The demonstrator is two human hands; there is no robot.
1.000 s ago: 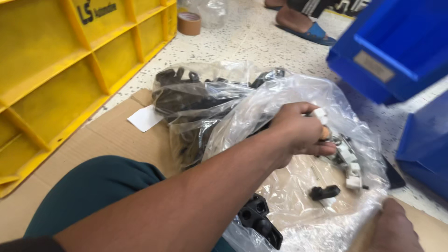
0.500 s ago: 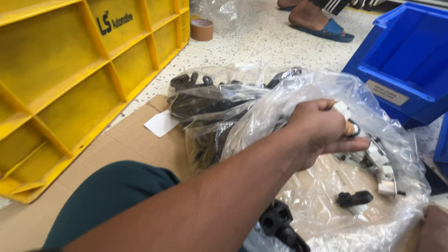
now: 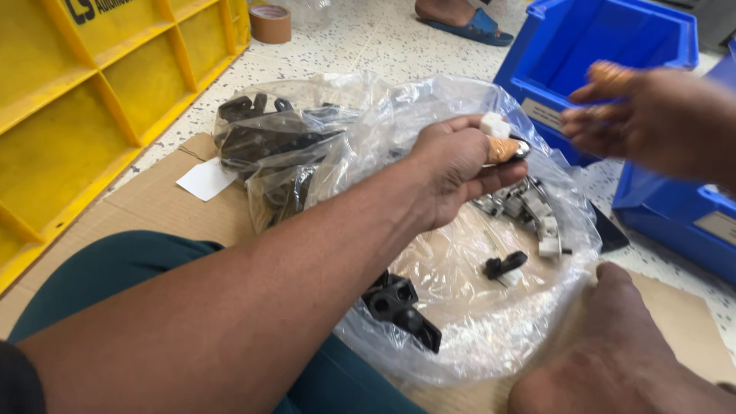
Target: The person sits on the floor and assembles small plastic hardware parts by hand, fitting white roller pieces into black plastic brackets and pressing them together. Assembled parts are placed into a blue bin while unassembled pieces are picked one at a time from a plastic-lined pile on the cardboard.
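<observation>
– Two hands in view, then? What is each one doing?

– The left hand (image 3: 460, 165) reaches in from the near left and sits over the open mouth of a clear plastic bag (image 3: 475, 330). Its fingers are closed around a small white and black part (image 3: 498, 126), pinched at the fingertips. One finger wears an orange cover (image 3: 502, 149).

– And the right hand?

– The right hand (image 3: 652, 115) is up at the far right, in front of a blue bin (image 3: 606, 38). It is blurred. The fingers look loosely curled, but I cannot tell whether they hold anything.

– So where is the part, exactly?

– In the middle of the scene, above the bag and well apart from the right hand.

– What lies inside the bag?

– A black moulded piece (image 3: 399, 303) at the near side, a smaller black piece (image 3: 502, 266) to its right, and a cluster of grey and white clips (image 3: 529, 211) just below the left hand.

– Anything around it?

– A second bag of black parts (image 3: 268, 138) lies to the far left, touching the first. Both rest on a sheet of cardboard (image 3: 153, 199) with a white paper slip (image 3: 205, 179) on it. A yellow crate (image 3: 92, 84) stands at the far left, with a roll of brown tape (image 3: 270, 23) beyond it.
</observation>
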